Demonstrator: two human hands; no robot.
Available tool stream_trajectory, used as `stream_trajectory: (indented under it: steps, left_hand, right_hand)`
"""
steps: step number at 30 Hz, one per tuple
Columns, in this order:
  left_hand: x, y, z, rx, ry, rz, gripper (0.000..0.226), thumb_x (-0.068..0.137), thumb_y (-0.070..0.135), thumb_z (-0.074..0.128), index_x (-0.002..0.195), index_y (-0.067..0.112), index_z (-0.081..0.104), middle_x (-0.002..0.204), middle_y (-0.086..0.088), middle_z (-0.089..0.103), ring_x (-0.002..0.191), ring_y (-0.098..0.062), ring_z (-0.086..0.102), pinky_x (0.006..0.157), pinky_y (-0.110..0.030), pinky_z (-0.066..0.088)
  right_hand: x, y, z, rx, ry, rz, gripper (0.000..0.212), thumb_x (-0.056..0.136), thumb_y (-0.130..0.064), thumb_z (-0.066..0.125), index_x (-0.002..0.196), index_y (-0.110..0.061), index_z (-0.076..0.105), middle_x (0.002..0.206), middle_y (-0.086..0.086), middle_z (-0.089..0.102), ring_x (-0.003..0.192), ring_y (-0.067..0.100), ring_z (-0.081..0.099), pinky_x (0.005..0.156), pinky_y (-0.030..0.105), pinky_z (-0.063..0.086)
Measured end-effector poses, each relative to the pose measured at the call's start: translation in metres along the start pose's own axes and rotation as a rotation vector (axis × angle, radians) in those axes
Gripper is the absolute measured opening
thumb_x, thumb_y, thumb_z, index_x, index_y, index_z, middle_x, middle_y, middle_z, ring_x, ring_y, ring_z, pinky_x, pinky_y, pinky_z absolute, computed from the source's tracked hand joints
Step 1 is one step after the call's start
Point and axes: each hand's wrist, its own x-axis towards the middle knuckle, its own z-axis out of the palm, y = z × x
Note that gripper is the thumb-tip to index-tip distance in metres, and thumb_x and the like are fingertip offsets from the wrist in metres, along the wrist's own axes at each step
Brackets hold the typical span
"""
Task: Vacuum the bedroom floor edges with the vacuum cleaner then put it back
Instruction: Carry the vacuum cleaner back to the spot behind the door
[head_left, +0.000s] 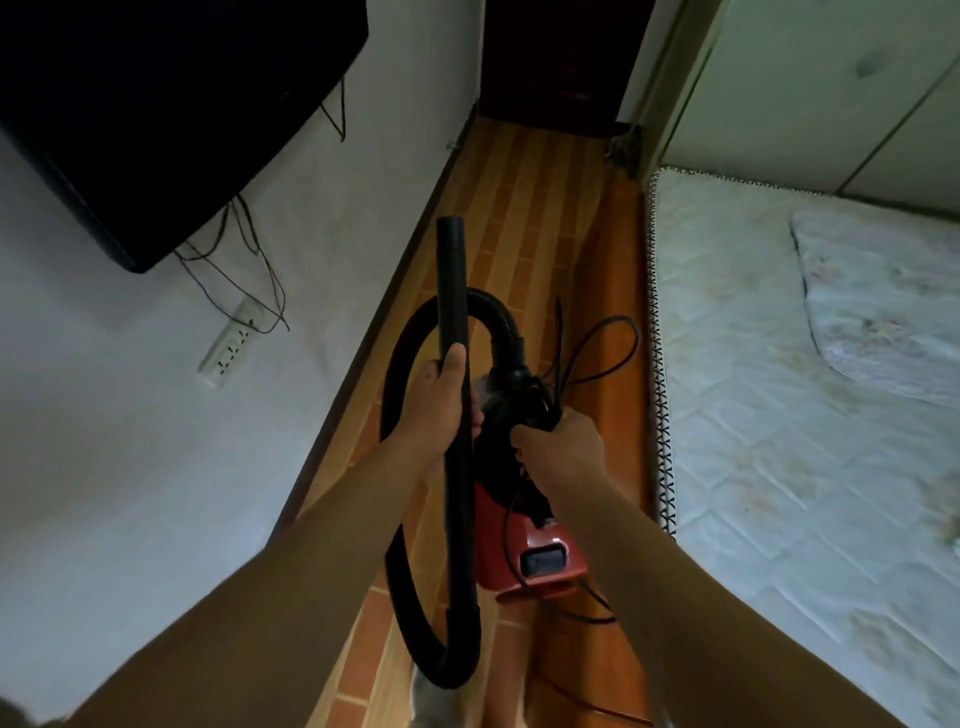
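My left hand (441, 400) grips the black rigid vacuum tube (450, 280), which points up and away from me. Its black flexible hose (402, 571) loops down below my arms and back up to the vacuum. The red vacuum cleaner (524, 545) hangs above the floor between my forearms. My right hand (561, 441) holds its black top handle together with a bunched black power cord (602, 348), whose loops stick out above my fist.
A narrow strip of brown tiled floor (524, 208) runs between the white wall (156, 467) on the left and the mattress (779, 415) on the right. A dark TV (156, 104) and a power strip (228, 348) hang on the wall. A dark doorway (561, 57) lies ahead.
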Motion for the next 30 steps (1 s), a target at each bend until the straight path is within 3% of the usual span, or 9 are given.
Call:
stream_trajectory:
  steps: [5,10,16,23,30]
  left_hand:
    - [0.036,0.016,0.013,0.035,-0.026,-0.017,0.053,0.105,0.056,0.039,0.115,0.006,0.055,0.081,-0.010,0.061,0.069,-0.024,0.062,0.073,-0.043,0.059]
    - [0.078,0.038,0.031,0.032,-0.091,-0.019,0.044,0.105,0.055,0.039,0.113,0.014,0.054,0.080,-0.007,0.059,0.066,-0.020,0.060,0.065,-0.036,0.056]
    - [0.153,0.070,0.067,0.059,-0.124,-0.016,0.037,0.106,0.047,0.042,0.116,0.012,0.052,0.088,-0.008,0.061,0.071,-0.018,0.062,0.072,-0.038,0.058]
    - [0.256,0.120,0.116,0.054,-0.087,0.022,0.035,0.108,0.043,0.041,0.114,0.011,0.054,0.086,-0.009,0.062,0.070,-0.017,0.063,0.069,-0.034,0.058]
    - [0.361,0.184,0.154,0.025,-0.065,0.091,0.030,0.108,0.045,0.040,0.110,0.018,0.054,0.089,-0.007,0.064,0.073,-0.018,0.064,0.075,-0.039,0.059]
  right_hand:
    - [0.036,-0.013,0.006,0.023,0.046,0.001,0.021,0.077,-0.024,0.072,0.097,-0.020,0.066,0.083,0.004,0.073,0.071,0.021,0.072,0.065,0.041,0.063]
    - [0.078,-0.033,-0.001,0.065,0.083,0.043,0.016,0.080,-0.022,0.073,0.093,-0.020,0.065,0.082,0.005,0.072,0.070,0.021,0.072,0.064,0.040,0.063]
    - [0.160,-0.065,-0.021,0.072,0.091,0.040,0.011,0.079,-0.023,0.072,0.087,-0.023,0.066,0.080,0.004,0.073,0.069,0.021,0.072,0.062,0.037,0.061]
    - [0.274,-0.120,-0.056,0.100,0.057,-0.011,0.012,0.074,-0.022,0.071,0.084,-0.025,0.064,0.077,0.004,0.073,0.068,0.024,0.072,0.065,0.049,0.063]
    - [0.388,-0.182,-0.080,0.061,0.064,-0.030,0.031,0.068,-0.035,0.070,0.097,-0.026,0.065,0.083,0.001,0.073,0.073,0.022,0.072,0.069,0.048,0.063]
